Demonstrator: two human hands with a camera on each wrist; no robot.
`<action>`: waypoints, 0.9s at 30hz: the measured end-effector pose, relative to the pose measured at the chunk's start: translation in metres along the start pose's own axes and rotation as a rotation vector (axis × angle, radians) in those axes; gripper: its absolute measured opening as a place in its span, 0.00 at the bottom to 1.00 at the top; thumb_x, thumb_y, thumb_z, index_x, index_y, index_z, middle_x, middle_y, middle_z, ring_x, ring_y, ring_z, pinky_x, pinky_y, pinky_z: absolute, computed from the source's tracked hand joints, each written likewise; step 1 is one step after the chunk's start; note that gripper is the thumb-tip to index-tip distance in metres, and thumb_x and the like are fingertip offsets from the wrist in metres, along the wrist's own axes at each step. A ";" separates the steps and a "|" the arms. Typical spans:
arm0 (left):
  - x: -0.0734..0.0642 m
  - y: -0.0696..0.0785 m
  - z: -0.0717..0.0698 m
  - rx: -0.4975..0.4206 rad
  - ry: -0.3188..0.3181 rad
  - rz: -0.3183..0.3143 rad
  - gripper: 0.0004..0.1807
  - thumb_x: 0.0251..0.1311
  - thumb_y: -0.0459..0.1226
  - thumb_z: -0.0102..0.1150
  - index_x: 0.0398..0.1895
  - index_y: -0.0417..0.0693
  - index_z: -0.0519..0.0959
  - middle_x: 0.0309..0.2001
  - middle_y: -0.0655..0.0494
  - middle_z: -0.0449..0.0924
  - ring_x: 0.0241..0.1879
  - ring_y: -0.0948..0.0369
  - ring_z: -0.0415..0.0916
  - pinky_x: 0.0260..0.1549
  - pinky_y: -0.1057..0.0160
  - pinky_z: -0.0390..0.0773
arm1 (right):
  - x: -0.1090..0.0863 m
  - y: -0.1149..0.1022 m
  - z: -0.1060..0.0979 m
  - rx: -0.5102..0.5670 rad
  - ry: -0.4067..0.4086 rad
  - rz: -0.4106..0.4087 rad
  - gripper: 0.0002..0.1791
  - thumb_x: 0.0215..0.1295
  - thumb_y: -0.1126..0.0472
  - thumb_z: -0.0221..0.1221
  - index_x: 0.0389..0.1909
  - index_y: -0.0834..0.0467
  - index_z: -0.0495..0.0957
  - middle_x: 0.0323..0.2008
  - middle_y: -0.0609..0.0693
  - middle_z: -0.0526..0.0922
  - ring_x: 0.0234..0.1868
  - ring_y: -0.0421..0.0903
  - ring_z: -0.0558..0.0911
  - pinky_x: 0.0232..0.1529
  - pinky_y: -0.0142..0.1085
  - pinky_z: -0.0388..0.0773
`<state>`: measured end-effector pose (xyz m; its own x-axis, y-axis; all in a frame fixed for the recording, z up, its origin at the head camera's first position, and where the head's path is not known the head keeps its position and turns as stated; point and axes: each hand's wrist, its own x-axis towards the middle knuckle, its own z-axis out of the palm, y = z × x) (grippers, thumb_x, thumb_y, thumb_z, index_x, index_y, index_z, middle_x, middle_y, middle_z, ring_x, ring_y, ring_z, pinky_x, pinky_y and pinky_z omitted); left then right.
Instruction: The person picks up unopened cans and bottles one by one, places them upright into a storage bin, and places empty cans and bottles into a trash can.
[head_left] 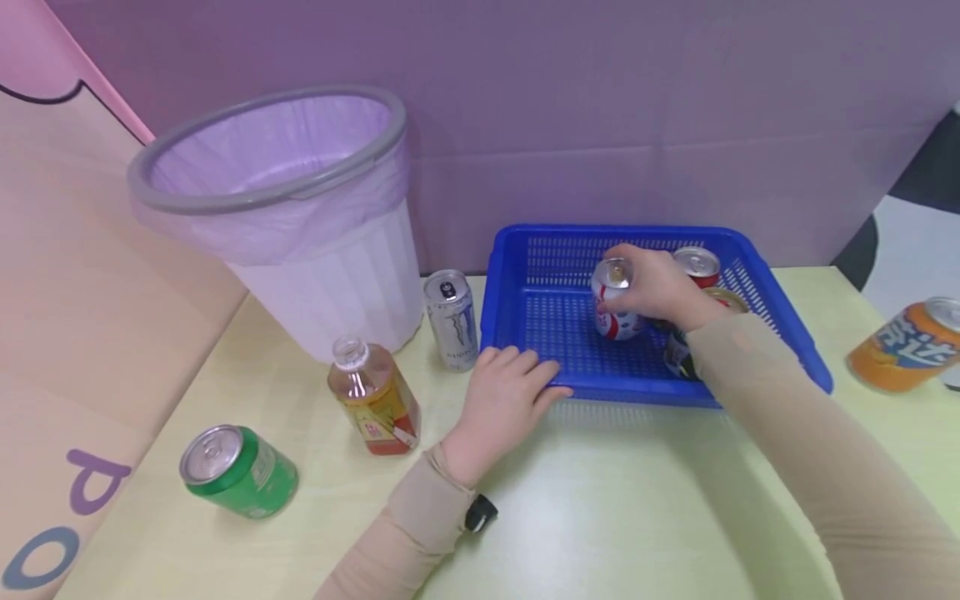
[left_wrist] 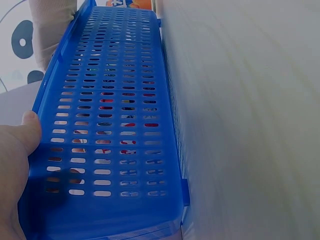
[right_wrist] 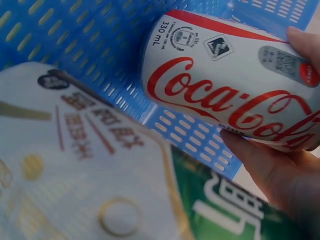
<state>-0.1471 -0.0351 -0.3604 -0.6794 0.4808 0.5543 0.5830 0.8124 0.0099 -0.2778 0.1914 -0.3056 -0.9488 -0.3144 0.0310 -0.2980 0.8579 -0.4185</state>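
Head view: your right hand (head_left: 660, 283), nearer, curled fingers round Coca-Cola can (head_left: 618, 323), its near-upright long axis running below them; your left hand (head_left: 504, 396) gripped blue basket (head_left: 615, 388) by rim.

Free rm in bskt (head_left: 637, 392) L of Coke can (head_left: 619, 326); cans (head_left: 697, 264) block R

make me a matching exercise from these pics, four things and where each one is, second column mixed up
1. Coca-Cola can
2. bottle
3. orange can
4. left hand

A. right of the blue basket
B. on the basket's near rim
C. between the green can and the silver can
D. in the right hand

Pairs: 1-D, 2-C, 3-A, 4-B
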 end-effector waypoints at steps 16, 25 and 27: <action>-0.001 0.000 0.001 -0.008 0.007 0.000 0.16 0.62 0.56 0.53 0.40 0.58 0.82 0.32 0.63 0.79 0.32 0.62 0.72 0.36 0.63 0.65 | 0.002 0.001 0.000 -0.029 0.021 -0.060 0.39 0.47 0.58 0.70 0.58 0.68 0.64 0.47 0.68 0.77 0.46 0.62 0.78 0.45 0.54 0.74; -0.001 0.000 0.002 -0.012 0.021 0.009 0.16 0.62 0.56 0.53 0.39 0.58 0.82 0.32 0.63 0.79 0.32 0.62 0.72 0.36 0.63 0.65 | 0.003 0.002 0.000 -0.017 0.018 -0.052 0.39 0.52 0.60 0.68 0.60 0.72 0.61 0.48 0.70 0.72 0.49 0.64 0.73 0.49 0.56 0.72; 0.000 0.000 0.001 -0.014 0.021 0.009 0.16 0.62 0.55 0.53 0.40 0.58 0.82 0.32 0.63 0.79 0.32 0.62 0.72 0.36 0.63 0.65 | 0.003 0.002 -0.001 -0.022 0.017 -0.041 0.39 0.53 0.60 0.67 0.61 0.73 0.60 0.50 0.71 0.71 0.51 0.64 0.71 0.50 0.56 0.71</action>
<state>-0.1474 -0.0352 -0.3615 -0.6646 0.4809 0.5719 0.5955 0.8032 0.0166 -0.2814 0.1923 -0.3053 -0.9373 -0.3428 0.0636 -0.3389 0.8530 -0.3969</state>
